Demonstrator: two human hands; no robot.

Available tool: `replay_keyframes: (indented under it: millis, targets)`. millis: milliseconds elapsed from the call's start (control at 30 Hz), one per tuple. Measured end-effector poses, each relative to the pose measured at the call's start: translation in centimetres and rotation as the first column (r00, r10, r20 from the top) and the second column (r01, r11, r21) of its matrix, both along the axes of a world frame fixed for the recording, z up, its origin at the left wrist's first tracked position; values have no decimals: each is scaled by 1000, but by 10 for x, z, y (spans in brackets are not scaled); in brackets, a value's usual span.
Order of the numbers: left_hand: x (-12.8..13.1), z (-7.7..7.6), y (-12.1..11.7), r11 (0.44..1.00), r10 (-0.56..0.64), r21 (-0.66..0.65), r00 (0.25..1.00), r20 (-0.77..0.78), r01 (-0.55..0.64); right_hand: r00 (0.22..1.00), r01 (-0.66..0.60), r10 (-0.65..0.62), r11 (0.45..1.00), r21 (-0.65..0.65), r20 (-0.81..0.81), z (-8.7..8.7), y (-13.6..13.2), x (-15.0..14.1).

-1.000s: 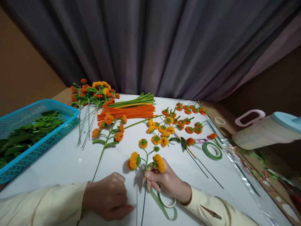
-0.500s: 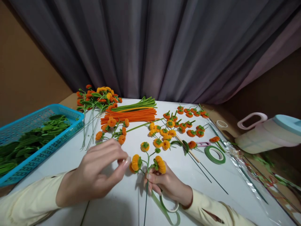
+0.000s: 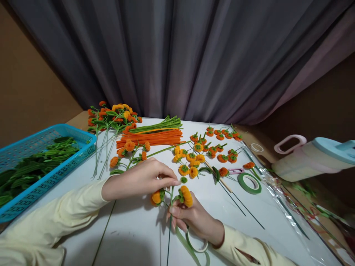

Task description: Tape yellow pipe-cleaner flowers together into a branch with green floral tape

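Note:
My right hand (image 3: 191, 218) pinches the stem of a fuzzy pipe-cleaner pumpkin branch (image 3: 186, 195), with yellow-orange pumpkins on either side and a small green leaf near the top. A roll of green floral tape (image 3: 197, 251) hangs below that hand, its loose strip trailing down. My left hand (image 3: 146, 177) is over the top of the branch, fingers closed together at its upper stems. It hides the branch's topmost pumpkin, so the exact grip is partly covered. Behind the left wrist lies another branch with orange pumpkins (image 3: 129, 145).
A blue basket (image 3: 55, 177) of green leaves stands at left. Finished stems (image 3: 111, 114), orange pipe cleaners (image 3: 149, 138) and green ones (image 3: 158, 125) lie at the back. Loose pumpkins (image 3: 191, 157), green tape (image 3: 249, 183) and wires (image 3: 248, 210) lie right, near a tumbler (image 3: 310, 162).
My left hand has risen from the table's near side and moved right onto the top of the branch, closing there. My right hand keeps its hold on the stem. The view has shifted slightly.

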State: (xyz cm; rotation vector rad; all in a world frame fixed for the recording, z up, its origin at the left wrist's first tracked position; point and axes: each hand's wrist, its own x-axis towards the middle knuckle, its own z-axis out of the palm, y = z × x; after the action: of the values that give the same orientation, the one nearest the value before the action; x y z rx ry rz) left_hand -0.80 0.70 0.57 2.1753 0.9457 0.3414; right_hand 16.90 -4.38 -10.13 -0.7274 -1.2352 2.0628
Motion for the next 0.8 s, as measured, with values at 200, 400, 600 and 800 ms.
replay_keyframes:
  millis: [200,400,600,800]
  targets:
    - [2,-8,4,990,59,-131,998,29,-54,1000,10,-10,1000,-4,21,1,-2,0]
    - [8,-14,7,902,137,-424,985,107,-79,999,22,-21,999,-23,41,5,-2,-1]
    - [13,-19,5,863,231,-483,966,119,-147,999,30,-30,999,-18,33,5,-3,-1]
    - [14,-23,4,879,231,-447,968,95,-166,999,31,-30,999,-36,22,5,-3,-1]
